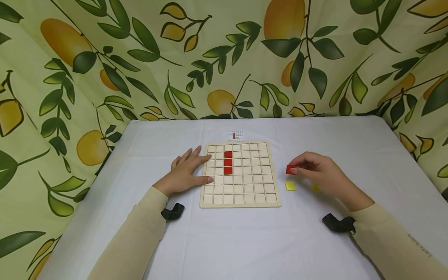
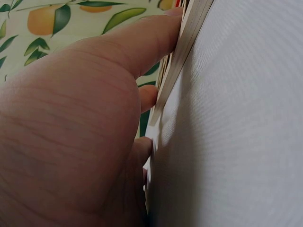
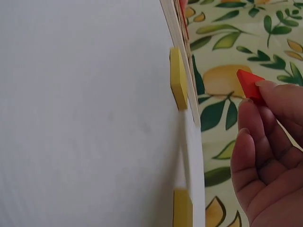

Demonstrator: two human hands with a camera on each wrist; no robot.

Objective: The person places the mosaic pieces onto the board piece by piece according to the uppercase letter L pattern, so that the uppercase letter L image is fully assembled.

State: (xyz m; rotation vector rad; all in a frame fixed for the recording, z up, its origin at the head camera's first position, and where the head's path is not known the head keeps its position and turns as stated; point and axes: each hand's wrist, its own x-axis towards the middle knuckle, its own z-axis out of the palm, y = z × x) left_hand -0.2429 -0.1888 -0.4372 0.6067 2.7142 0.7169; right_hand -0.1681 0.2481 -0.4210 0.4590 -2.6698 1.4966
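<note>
A wooden grid board (image 1: 239,199) lies flat on the table, with three red square tiles (image 1: 228,162) stacked in one column of its cells. My left hand (image 1: 185,171) rests at the board's left edge, fingers spread, with thumb and index fingertip on the rim. To the right of the board, my right hand (image 1: 323,173) pinches another red tile (image 3: 251,86) between thumb and fingers, above the table. Below that tile lies a yellow tile (image 1: 290,186). A second yellow tile (image 1: 315,187) is partly hidden under the right hand.
Behind the board lies a small printed grid card (image 1: 236,136) with a red bar and a yellow mark. A white cloth covers the table (image 1: 245,241). A fruit-patterned curtain (image 1: 224,58) hangs behind it. Black devices (image 1: 338,223) are strapped at both wrists.
</note>
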